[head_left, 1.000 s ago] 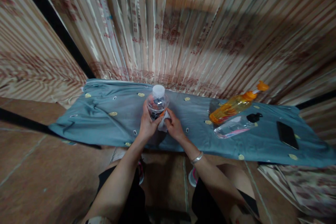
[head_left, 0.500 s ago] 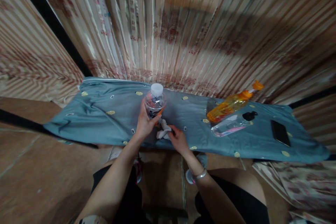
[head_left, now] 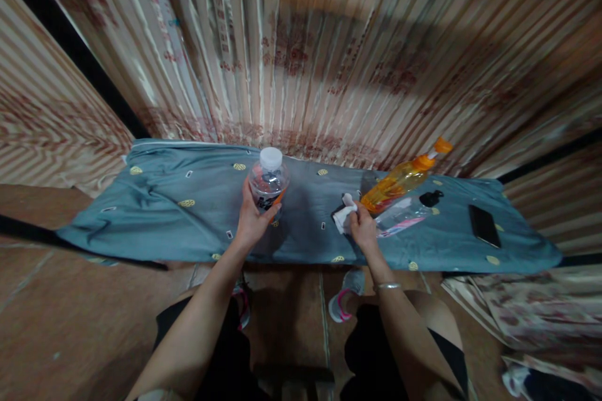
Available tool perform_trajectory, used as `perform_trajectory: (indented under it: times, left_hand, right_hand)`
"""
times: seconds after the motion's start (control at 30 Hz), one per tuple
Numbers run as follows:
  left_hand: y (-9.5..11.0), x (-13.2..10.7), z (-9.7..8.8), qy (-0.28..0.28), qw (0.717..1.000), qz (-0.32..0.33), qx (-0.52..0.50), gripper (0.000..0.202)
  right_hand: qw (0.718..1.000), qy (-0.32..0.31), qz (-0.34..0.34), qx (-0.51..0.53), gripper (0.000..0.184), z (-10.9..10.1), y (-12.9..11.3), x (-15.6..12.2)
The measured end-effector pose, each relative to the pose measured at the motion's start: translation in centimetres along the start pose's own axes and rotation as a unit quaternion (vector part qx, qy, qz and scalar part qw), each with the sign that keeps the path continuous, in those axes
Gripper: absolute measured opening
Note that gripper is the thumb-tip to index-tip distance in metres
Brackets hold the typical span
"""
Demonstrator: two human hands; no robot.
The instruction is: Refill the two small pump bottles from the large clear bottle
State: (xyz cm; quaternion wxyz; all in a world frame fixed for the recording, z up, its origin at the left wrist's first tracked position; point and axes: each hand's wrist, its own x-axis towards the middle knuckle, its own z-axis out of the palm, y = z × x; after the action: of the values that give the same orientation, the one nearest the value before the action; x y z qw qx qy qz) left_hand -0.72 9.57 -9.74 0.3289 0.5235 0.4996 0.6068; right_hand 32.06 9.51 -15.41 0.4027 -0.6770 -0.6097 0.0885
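My left hand (head_left: 253, 216) is wrapped round a clear plastic bottle (head_left: 270, 177) with a white cap and a black-and-orange label. The bottle is upright over the cloth-covered board. In my right hand (head_left: 362, 225) a crumpled white tissue (head_left: 345, 214) is pinched between the fingers. That hand is just left of two bottles lying on their sides. One is an orange bottle (head_left: 392, 187) with an orange nozzle top. Beside it lies a clear bottle (head_left: 402, 215) with a black pump top, its near end partly hidden by my right hand.
A blue-green patterned cloth (head_left: 155, 200) covers the narrow board. A black phone (head_left: 484, 225) lies on its right part. Striped curtains (head_left: 291, 62) hang close behind and at the sides. Black metal poles (head_left: 75, 44) stand at both ends. My knees are below the front edge.
My right hand has moved right with the tissue, away from the bottle in my left hand and up to the lying bottles. My left hand still holds its bottle; the view has shifted slightly.
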Motion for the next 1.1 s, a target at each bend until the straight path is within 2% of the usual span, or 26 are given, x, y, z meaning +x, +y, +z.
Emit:
perform_trajectory:
  times: [0.1, 0.2, 0.27, 0.37, 0.43, 0.5, 0.6, 0.7, 0.8, 0.9, 0.97, 1.03, 1.1]
  left_hand:
    - [-0.1, 0.0, 0.1, -0.009, 1.0, -0.01, 0.0, 0.096]
    - [-0.1, 0.1, 0.0, -0.016, 1.0, -0.002, 0.004, 0.091]
    - [-0.1, 0.1, 0.0, -0.016, 1.0, -0.004, 0.006, 0.089]
    - [-0.1, 0.2, 0.0, -0.012, 1.0, -0.004, 0.004, 0.087]
    - [-0.2, 0.3, -0.1, -0.012, 1.0, -0.006, 0.002, 0.086]
    - [-0.2, 0.3, -0.3, -0.009, 1.0, -0.012, 0.01, 0.085]
    - [-0.3, 0.4, -0.4, -0.005, 1.0, -0.017, 0.018, 0.08]
    - [-0.3, 0.3, -0.5, -0.005, 1.0, -0.016, 0.013, 0.077]
    - [-0.4, 0.3, -0.6, 0.0, 1.0, -0.019, 0.009, 0.079]
    - [-0.4, 0.2, -0.8, 0.004, 1.0, -0.02, 0.005, 0.081]
    - [-0.3, 0.2, -0.8, 0.003, 1.0, -0.018, 0.003, 0.081]
    - [-0.2, 0.1, -0.8, 0.002, 1.0, -0.019, 0.003, 0.079]
    - [-0.2, 0.1, -0.8, 0.0, 1.0, -0.02, 0.005, 0.08]
  right_hand:
    - [1.0, -0.018, -0.021, -0.012, 0.047, 3.9, -1.2, 1.2]
    - [0.999, -0.044, -0.003, -0.01, 0.053, 8.0, -3.7, 1.8]
    - [0.997, -0.074, -0.02, 0.019, 0.054, 10.2, -5.7, 2.0]
    - [0.986, -0.136, -0.072, 0.069, 0.056, 12.2, -8.7, 1.5]
    - [0.977, -0.18, -0.092, 0.071, 0.057, 12.4, -10.1, 0.4]
    - [0.966, -0.221, -0.116, 0.072, 0.058, 11.7, -10.8, -1.5]
    - [0.946, -0.268, -0.164, 0.084, 0.062, 9.0, -10.6, -5.0]
    - [0.934, -0.284, -0.2, 0.081, 0.06, 5.2, -8.7, -8.1]
    - [0.942, -0.255, -0.21, 0.054, 0.061, 1.3, -5.4, -9.6]
    - [0.964, -0.188, -0.19, 0.003, 0.06, -1.5, -1.3, -9.4]
    - [0.977, -0.132, -0.157, -0.05, 0.058, -2.2, 1.0, -8.5]
    - [0.983, -0.097, -0.125, -0.088, 0.055, -1.9, 2.6, -7.0]
    - [0.988, -0.072, -0.094, -0.102, 0.053, -0.7, 3.0, -5.1]
